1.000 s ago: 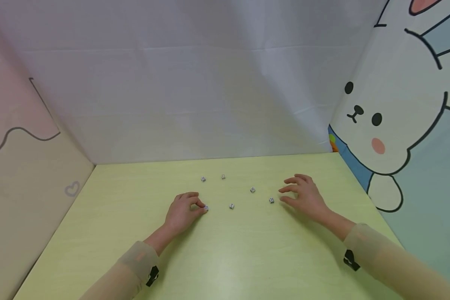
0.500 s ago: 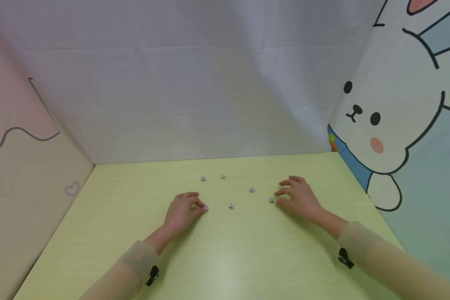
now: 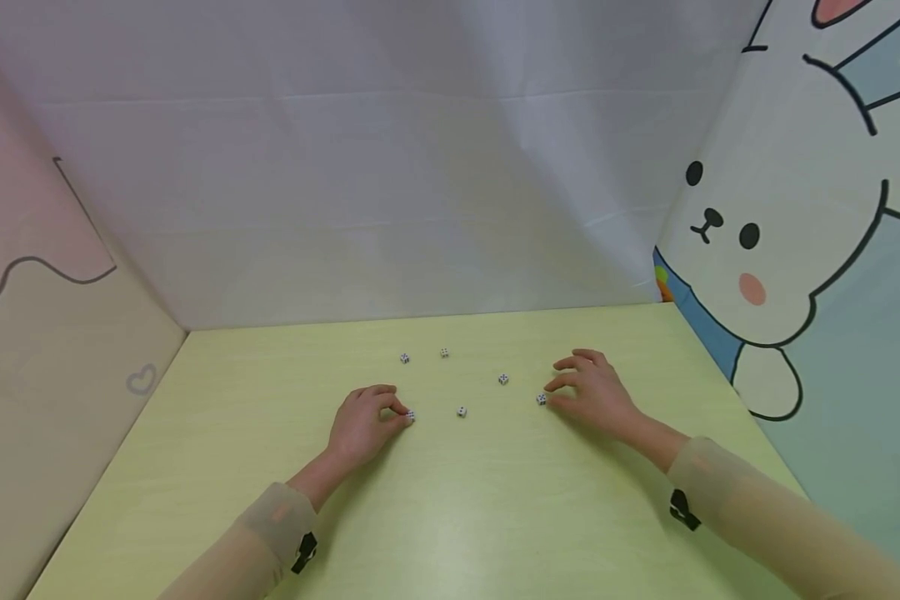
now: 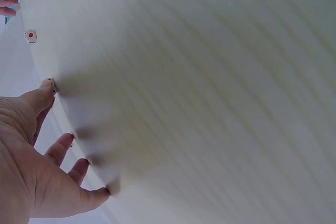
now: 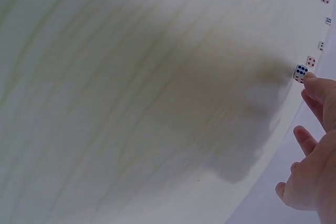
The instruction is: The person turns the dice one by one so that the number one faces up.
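Near-left die (image 3: 411,416) is pinched by left hand (image 3: 363,426); rightmost die (image 3: 542,400) is touched by part-spread right hand (image 3: 594,395), grip unclear.

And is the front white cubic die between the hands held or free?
Free: in the head view, the die sits on the yellow table, apart from the left hand and right hand.

A cartoon rabbit (image 3: 787,183) appears right of the pale backdrop (image 3: 390,167).
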A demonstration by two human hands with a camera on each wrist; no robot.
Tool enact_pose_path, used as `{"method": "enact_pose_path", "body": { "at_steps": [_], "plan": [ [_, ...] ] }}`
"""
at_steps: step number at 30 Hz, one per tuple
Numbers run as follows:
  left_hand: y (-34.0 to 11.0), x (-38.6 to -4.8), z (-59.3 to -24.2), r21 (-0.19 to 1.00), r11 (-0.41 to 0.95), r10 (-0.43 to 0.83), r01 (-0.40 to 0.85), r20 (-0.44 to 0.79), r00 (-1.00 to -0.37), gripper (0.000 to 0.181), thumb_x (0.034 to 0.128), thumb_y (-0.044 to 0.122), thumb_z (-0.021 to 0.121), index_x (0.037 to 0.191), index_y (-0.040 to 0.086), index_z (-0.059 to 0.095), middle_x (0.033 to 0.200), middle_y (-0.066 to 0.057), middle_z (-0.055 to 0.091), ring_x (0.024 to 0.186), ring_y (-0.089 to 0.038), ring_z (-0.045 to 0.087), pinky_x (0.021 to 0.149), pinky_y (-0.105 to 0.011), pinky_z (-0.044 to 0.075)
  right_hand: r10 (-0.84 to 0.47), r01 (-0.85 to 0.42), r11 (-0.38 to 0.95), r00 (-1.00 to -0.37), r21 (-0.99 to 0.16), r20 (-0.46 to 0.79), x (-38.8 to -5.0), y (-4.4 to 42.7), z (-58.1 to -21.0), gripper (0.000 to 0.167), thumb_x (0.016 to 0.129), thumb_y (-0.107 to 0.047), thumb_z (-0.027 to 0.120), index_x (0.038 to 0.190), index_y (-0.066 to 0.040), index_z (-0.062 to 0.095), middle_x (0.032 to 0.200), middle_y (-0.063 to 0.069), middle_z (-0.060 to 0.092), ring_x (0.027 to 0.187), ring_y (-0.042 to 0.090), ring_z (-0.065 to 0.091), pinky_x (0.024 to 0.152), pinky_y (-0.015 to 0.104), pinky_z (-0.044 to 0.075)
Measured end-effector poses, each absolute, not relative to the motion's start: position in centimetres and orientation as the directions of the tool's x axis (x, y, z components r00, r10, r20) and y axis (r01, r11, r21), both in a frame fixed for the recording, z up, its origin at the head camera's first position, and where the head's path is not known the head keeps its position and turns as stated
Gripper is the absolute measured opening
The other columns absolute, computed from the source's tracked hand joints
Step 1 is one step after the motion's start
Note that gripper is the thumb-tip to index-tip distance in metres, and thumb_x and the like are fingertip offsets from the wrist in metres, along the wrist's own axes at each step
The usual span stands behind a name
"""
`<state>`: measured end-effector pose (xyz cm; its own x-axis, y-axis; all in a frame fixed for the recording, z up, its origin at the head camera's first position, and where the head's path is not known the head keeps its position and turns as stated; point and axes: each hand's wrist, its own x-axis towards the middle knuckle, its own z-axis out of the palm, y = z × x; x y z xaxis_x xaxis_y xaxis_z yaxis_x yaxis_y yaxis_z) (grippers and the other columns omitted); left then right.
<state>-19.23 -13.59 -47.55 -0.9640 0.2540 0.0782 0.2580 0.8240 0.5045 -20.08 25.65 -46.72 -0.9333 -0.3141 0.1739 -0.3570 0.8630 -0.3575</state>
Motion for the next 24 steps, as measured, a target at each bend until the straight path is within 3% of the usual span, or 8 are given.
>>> {"method": "enact_pose_path", "body": {
  "at_steps": [24],
  "plan": [
    [-13.64,-19.31,-47.61,0.504,0.827,0.250,0.249,0.069,-0.966,0.007,0.0907,0.029,0.080,0.090,0.022,0.077,0.139,-0.010,0.062,0.132,-0.040,0.050,0.110,-0.057,0.038,-0.341,-0.383,0.858,-0.923,-0.342,0.178,-20.48,25.12,-46.70,0.009,0.085,-0.024,0.085,0.091,-0.018,0.083,0.126,0.015,0.068,0.134,0.046,0.041,0.109,0.067,0.034]
  ]
}}
